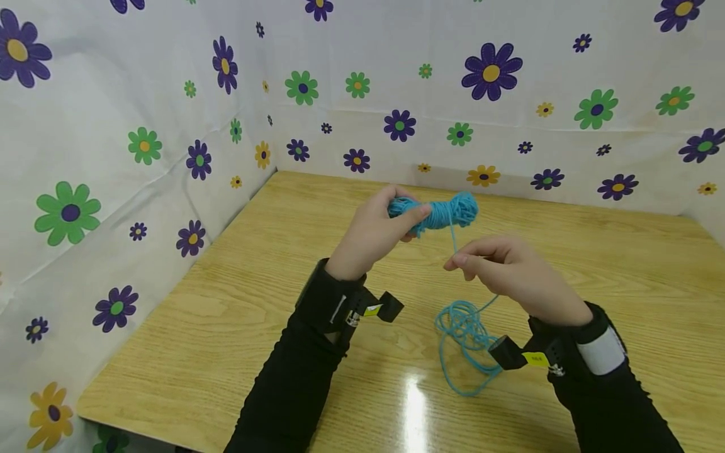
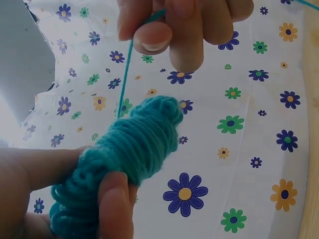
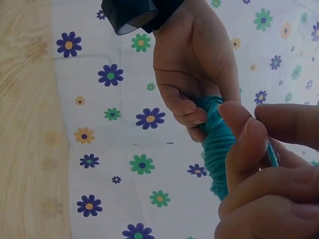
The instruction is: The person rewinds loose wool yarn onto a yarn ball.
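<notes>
A bundle of blue yarn (image 1: 438,215), wrapped crosswise round its middle with a loopy knob at each end, is held above the table. My left hand (image 1: 376,226) grips its left end between thumb and fingers. Just right of and below the bundle, my right hand (image 1: 504,267) pinches the strand (image 1: 453,236) that runs down from the wraps. In the left wrist view the strand (image 2: 125,79) looks taut between the bundle and the right fingertips. Past the right hand the strand drops to a loose tangle of yarn (image 1: 464,327) on the table.
The wooden table (image 1: 226,327) spreads under both hands, its left edge running along a flowered cloth (image 1: 340,56) that hangs behind and at the left. Black wrist cameras (image 1: 391,306) stick out from both wrists. The loose yarn lies close to the right wrist camera (image 1: 506,352).
</notes>
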{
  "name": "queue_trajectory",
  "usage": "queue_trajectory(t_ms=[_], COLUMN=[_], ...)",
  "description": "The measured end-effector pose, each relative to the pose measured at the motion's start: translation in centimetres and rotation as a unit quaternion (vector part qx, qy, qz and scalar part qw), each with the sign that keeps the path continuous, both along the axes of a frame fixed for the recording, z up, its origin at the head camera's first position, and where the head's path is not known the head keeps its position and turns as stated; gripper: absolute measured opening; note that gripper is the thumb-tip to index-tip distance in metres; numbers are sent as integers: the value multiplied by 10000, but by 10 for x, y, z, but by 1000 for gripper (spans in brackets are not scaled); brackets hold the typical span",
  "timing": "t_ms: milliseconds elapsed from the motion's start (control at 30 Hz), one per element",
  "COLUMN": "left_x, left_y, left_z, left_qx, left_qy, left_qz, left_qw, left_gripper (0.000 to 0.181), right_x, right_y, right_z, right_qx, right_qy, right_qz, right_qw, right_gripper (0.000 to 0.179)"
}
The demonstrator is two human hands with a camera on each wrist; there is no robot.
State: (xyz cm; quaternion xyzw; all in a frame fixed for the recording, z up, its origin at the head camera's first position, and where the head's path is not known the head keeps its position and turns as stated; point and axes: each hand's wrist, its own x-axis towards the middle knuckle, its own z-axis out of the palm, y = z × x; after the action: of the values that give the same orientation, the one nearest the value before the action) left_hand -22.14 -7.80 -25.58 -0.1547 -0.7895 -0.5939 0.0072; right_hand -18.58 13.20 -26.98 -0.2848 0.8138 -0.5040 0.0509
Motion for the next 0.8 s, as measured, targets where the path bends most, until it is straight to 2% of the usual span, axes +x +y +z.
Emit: queue_trajectory(t_ms=[100, 267, 400, 567, 700, 800], left_x=[1, 3, 4, 7, 9, 9], left_y=[1, 0, -1, -2, -3, -4], left_z=[1, 3, 4, 7, 8, 9], left_qx=[157, 524, 821, 1136, 1047, 874], left_qy=[-1, -20, -35, -244, -381, -465], left_qz=[15, -258, -673, -1283, -1667, -1876], left_qw=[9999, 9983, 9943, 9849, 9797, 9772], left_gripper=[26, 24, 20, 15, 14, 13], right_x=[-2, -5, -6, -7, -7, -7], right_y=[-2, -6, -9, -9, -8, -6], right_z=[-3, -7, -9, -9, -8, -8], right_qx=[133, 354, 363, 478, 426, 409], right_qy=[-17, -106, -219, -337, -469, -418], right_qz=[63, 186, 301, 254, 178, 203], right_qw=[9999, 9991, 9986, 9980, 9978, 9981], right_gripper=[23, 24, 24, 25, 25, 25])
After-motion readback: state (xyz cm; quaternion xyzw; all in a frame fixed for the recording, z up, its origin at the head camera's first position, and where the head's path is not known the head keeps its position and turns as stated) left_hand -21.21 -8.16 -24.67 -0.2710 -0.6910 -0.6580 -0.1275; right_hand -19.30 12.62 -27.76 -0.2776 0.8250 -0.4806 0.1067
